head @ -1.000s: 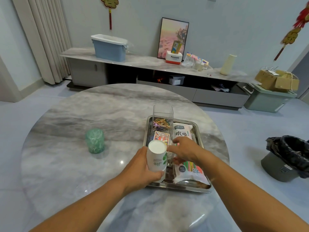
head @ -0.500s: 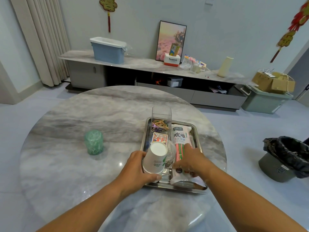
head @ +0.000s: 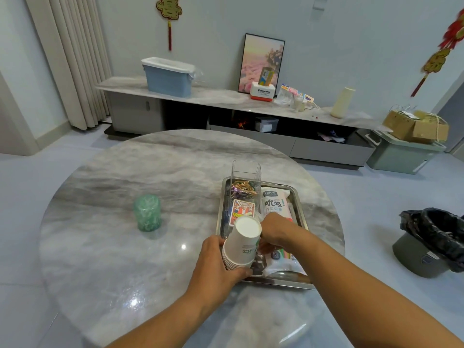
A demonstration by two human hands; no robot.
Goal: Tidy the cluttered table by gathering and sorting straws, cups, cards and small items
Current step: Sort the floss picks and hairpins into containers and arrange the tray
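A stack of white paper cups [head: 242, 244], upside down and tilted, hangs over the near left corner of the metal tray [head: 299, 209]. My left hand [head: 216, 264] grips the stack from the left near its rims. My right hand [head: 276, 232] lies against the stack's right side, above the white bag of straws [head: 273, 203]; its fingertips are hidden behind the cups. In the tray also lie a card box [head: 243, 211] and a clear container [head: 246, 174] with small colourful items. A green patterned cup [head: 147, 213] stands alone on the left of the table.
The round marble table [head: 150, 167] carries the tray near its right edge. A black-lined waste bin [head: 431, 244] stands on the floor to the right. A low cabinet with boxes runs along the far wall.
My left hand has tilted the cup stack and lowered it toward the tray's near corner. My right hand has slid from the straw bag to the side of the stack.
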